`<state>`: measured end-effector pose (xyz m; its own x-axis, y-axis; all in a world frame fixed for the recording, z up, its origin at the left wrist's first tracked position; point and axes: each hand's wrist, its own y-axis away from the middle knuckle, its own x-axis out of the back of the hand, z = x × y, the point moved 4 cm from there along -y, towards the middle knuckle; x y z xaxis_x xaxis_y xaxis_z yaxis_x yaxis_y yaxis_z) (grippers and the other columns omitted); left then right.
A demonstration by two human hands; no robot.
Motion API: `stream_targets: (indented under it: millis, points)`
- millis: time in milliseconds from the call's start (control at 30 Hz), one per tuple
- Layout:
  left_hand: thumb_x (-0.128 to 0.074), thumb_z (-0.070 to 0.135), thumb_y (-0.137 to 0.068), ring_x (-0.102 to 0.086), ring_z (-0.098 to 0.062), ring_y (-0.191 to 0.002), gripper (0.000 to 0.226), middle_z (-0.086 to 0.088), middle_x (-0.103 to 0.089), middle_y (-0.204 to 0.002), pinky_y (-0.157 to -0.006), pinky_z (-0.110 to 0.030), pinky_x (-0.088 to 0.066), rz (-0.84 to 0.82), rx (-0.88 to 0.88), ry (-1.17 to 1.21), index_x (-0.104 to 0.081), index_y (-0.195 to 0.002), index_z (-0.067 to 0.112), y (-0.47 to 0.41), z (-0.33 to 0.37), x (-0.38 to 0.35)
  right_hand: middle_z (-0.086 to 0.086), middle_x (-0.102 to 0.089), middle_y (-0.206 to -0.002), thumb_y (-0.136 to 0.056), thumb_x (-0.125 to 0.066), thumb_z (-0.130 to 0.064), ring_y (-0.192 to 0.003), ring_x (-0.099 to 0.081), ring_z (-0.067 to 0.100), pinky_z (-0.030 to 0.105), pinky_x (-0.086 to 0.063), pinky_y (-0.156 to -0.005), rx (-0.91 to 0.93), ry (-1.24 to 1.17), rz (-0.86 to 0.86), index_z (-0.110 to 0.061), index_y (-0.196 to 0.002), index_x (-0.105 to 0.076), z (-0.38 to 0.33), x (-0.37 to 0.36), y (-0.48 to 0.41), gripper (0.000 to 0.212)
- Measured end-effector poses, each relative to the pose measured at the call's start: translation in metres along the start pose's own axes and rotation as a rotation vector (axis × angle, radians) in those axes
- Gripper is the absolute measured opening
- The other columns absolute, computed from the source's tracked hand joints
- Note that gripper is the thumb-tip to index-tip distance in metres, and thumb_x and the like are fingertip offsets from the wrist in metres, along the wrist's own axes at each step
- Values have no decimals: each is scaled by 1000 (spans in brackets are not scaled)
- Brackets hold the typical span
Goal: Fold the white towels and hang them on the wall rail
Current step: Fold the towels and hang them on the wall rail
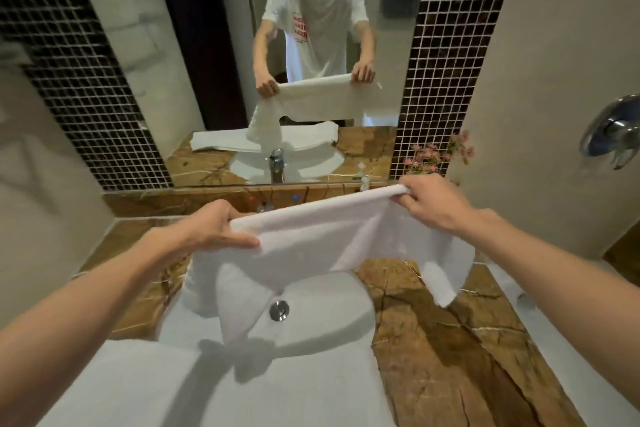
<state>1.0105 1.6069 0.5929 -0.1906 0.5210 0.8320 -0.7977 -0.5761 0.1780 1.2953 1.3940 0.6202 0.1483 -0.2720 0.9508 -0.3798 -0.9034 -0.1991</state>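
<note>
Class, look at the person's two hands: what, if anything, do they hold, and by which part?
One white towel, held by its upper edge: the left hand grips the left end, the right hand pinches the right end.

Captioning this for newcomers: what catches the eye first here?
A white towel, held stretched between the left hand and right hand over the white sink basin, draws the eye first. Behind it, the wall mirror repeats the scene, flanked by dark mosaic tiles.
</note>
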Motion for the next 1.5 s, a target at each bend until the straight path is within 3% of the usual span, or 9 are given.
stream_targets:
  millis: [100,333,533,767,1000,1100,1200,1333,1500]
  points:
    - [-82,46,-65,-66,-16,-59,30,-1,-72,-67,-52,-31,-50,15,-3,46,-73,-68,17,26,-38,12,-8,-52,-62,-93,-56,-35,-59,-53,16,29,-39,-52,37,93,16,-26,-79,-52,-37,-11,-1,17]
    - [-76,58,-57,-66,-17,-73,44,2,-69,-80,-64,-43,-56,-21,-52,-84,-70,-80,21,75,-106,31,-2,-57,-67,-93,-54,-39,-62,-57,21,33,-48,-54,51,233,21,-24,-83,-54,-111,-22,5,18]
    - [-84,41,-62,-60,-7,-64,26,11,-63,-71,-50,-15,-40,-190,46,-264,-60,-66,30,102,-158,39,2,-61,-68,-93,-56,-36,-61,-58,24,28,-40,-52,108,280,43,-21,-83,-57,-153,-17,12,19]
    - [-85,29,-59,-64,-11,-70,25,6,-68,-74,-63,-29,-53,-143,35,-290,-61,-62,29,121,-197,55,-4,-49,-60,-89,-62,-39,-58,-52,22,28,-34,-53,219,299,-24,-23,-70,-47,-170,-23,20,29]
    - [-82,25,-63,-62,-16,-77,24,3,-67,-84,-69,-31,-51,-127,62,-406,-64,-79,25,131,-218,45,-2,-57,-61,-69,-56,-71,-61,-57,20,33,-48,-58,243,312,-183,-17,-63,-49,-151,-52,25,55]
    - [-79,30,-69,-57,-17,-91,39,1,-62,-101,-79,-34,-49,-87,71,-549,-63,-103,20,133,-226,40,-2,-62,-70,-65,-65,-70,-69,-60,21,31,-45,-60,224,335,-255,-18,-69,-55,-147,-64,26,53]
    - [-74,28,-76,-58,-21,-99,37,-2,-62,-108,-80,-32,-47,-52,94,-641,-61,-109,17,134,-229,39,-3,-65,-74,-65,-67,-68,-70,-61,20,34,-51,-66,202,344,-305,-22,-71,-58,-147,-71,28,48]
    - [-73,28,-79,-59,-22,-94,27,-6,-65,-102,-77,-33,-47,-16,125,-671,-64,-99,11,134,-241,45,2,-62,-78,-77,-70,-45,-72,-57,21,35,-47,-66,135,433,-379,-20,-72,-54,-144,-79,32,30]
    - [-67,3,-78,-60,-28,-93,13,-10,-66,-96,-72,-31,-41,104,30,-511,-60,-84,12,130,-248,50,2,-60,-80,-81,-68,-31,-71,-52,19,31,-37,-56,22,450,-449,-16,-79,-57,-141,-94,41,19]
